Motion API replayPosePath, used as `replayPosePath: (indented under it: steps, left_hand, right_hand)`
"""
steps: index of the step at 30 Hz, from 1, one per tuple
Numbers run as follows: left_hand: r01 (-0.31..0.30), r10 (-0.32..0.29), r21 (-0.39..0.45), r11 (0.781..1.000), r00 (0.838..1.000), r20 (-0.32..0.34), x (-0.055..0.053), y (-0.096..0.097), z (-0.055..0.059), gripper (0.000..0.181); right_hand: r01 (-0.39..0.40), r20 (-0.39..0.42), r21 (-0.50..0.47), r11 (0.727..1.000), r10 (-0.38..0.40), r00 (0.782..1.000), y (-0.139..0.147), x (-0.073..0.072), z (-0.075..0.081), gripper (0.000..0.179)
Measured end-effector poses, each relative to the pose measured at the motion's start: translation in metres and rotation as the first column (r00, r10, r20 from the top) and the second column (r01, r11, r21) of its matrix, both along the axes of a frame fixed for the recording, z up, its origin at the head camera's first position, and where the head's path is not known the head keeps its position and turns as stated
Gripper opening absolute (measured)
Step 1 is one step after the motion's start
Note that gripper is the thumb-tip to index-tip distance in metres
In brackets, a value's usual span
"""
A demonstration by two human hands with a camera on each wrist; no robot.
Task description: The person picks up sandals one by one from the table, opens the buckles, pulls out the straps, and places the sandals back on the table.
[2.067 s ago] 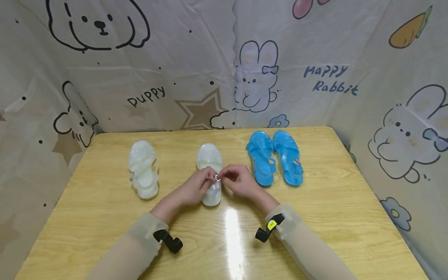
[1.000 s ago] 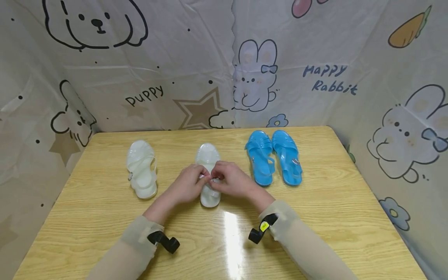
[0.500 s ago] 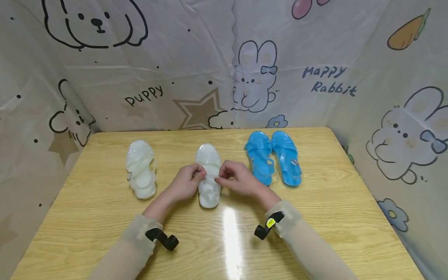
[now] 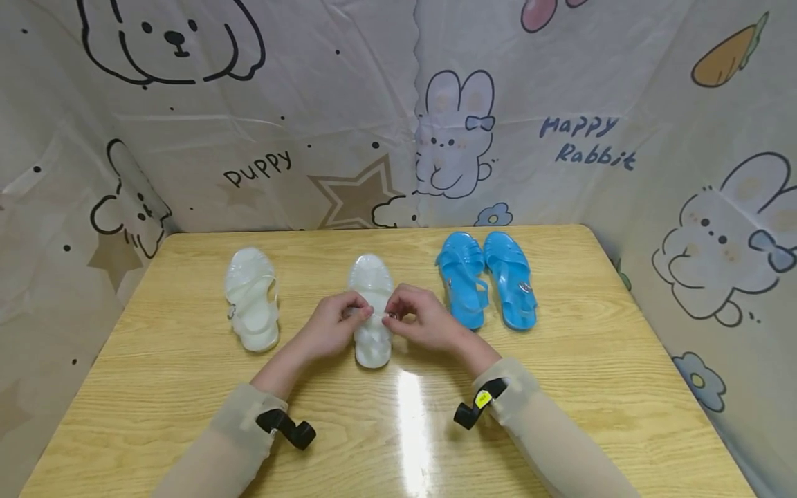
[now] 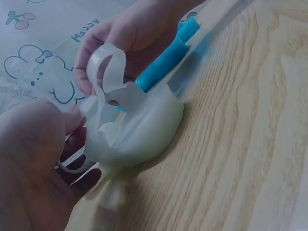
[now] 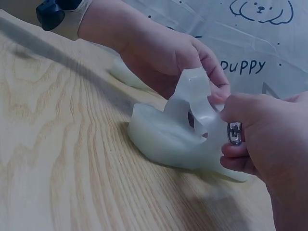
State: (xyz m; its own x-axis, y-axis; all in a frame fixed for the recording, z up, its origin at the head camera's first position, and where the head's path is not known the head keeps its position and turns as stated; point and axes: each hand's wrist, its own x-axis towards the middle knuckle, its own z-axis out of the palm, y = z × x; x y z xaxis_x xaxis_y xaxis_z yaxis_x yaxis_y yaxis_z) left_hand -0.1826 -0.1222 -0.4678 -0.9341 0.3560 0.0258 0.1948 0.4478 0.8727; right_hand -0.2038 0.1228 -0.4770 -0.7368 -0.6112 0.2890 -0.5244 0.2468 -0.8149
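Observation:
A white jelly sandal point(image 4: 373, 346) lies sole down in the middle of the table, toe pointing away. My left hand point(image 4: 336, 321) is at its left side, thumb and finger pinching the thin ankle strap point(image 5: 87, 107). At the right side my right hand point(image 4: 420, 317) pinches the sandal's small silver buckle point(image 6: 234, 134) between thumb and fingers. The two hands are a short gap apart above the sandal. In the right wrist view the strap loop stands up over the heel. Whether the strap's end passes through the buckle is hidden by the fingers.
Another white sandal point(image 4: 252, 301) lies to the left, its buckle on its left side. Two blue sandals point(image 4: 462, 280) stand side by side right of my right hand. Behind the wooden table point(image 4: 548, 415) hangs a printed cloth point(image 4: 349, 104).
The hands met at the buckle earlier, then over the sandal's middle, and have since parted. During the last half second the left fingers shifted slightly right, and the buckle came into sight at the right fingers.

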Motion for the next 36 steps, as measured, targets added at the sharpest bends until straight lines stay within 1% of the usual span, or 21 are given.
replayPosePath:
  steps: [3,6,9,12,15,18,21,23,25,28,30,32,34,36]
  left_hand:
    - [-0.067,0.067,0.060,0.996,0.998,0.007,-0.001,-0.007,-0.001,0.021]
    - [-0.137,0.136,0.136,0.981,0.991,0.016,-0.001,-0.016,-0.001,0.024]
    - [-0.156,0.155,0.172,0.973,0.988,0.021,0.001,-0.022,0.000,0.024]
    - [-0.145,0.138,0.195,0.970,0.989,0.050,0.004,-0.024,0.000,0.027]
    - [-0.141,0.122,0.224,0.964,0.988,0.097,0.008,-0.025,-0.001,0.040]
    - [-0.132,0.105,0.239,0.962,0.987,0.122,0.012,-0.025,-0.002,0.050]
    - [-0.122,0.094,0.226,0.966,0.987,0.130,0.015,-0.026,-0.003,0.051]
    - [-0.117,0.085,0.221,0.968,0.985,0.147,0.017,-0.026,-0.004,0.051]
    - [-0.107,0.074,0.202,0.974,0.984,0.163,0.018,-0.026,-0.004,0.052]
    - [-0.072,0.039,0.174,0.982,0.982,0.184,0.021,-0.026,-0.005,0.059]
    - [-0.043,0.017,0.143,0.989,0.983,0.181,0.022,-0.026,-0.006,0.063]
    - [-0.019,-0.002,0.124,0.992,0.987,0.164,0.024,-0.025,-0.007,0.063]
    - [-0.008,-0.005,0.103,0.995,0.992,0.125,0.025,-0.023,-0.009,0.058]
    - [-0.012,0.005,0.089,0.996,0.996,0.086,0.026,-0.020,-0.012,0.051]
  right_hand:
    - [0.016,0.043,-0.023,1.000,-0.014,0.999,0.002,0.001,-0.001,0.010]
    - [0.030,0.069,-0.053,0.998,-0.026,0.997,0.003,0.002,-0.002,0.009]
    - [0.035,0.072,-0.080,0.996,-0.030,0.997,0.003,0.003,-0.002,0.008]
    - [0.038,0.068,-0.090,0.995,-0.032,0.997,0.001,0.004,-0.002,0.009]
    - [0.042,0.075,-0.080,0.996,-0.036,0.997,-0.001,0.005,-0.003,0.011]
    - [0.054,0.086,-0.056,0.997,-0.049,0.995,-0.002,0.006,-0.003,0.012]
    - [0.066,0.090,-0.038,0.997,-0.063,0.994,-0.004,0.006,-0.003,0.013]
    - [0.068,0.086,-0.032,0.997,-0.065,0.994,-0.004,0.007,-0.003,0.013]
    - [0.057,0.079,-0.036,0.998,-0.055,0.995,-0.004,0.007,-0.003,0.013]
    - [0.037,0.070,-0.040,0.999,-0.034,0.997,-0.003,0.008,-0.003,0.015]
    - [0.023,0.070,-0.040,0.999,-0.020,0.997,-0.002,0.008,-0.002,0.016]
    - [0.010,0.070,-0.034,0.999,-0.007,0.998,-0.001,0.008,-0.001,0.018]
    - [-0.004,0.070,-0.028,1.000,0.006,0.998,0.000,0.007,-0.001,0.019]
    - [-0.018,0.068,-0.024,1.000,0.020,0.998,0.000,0.007,-0.002,0.020]
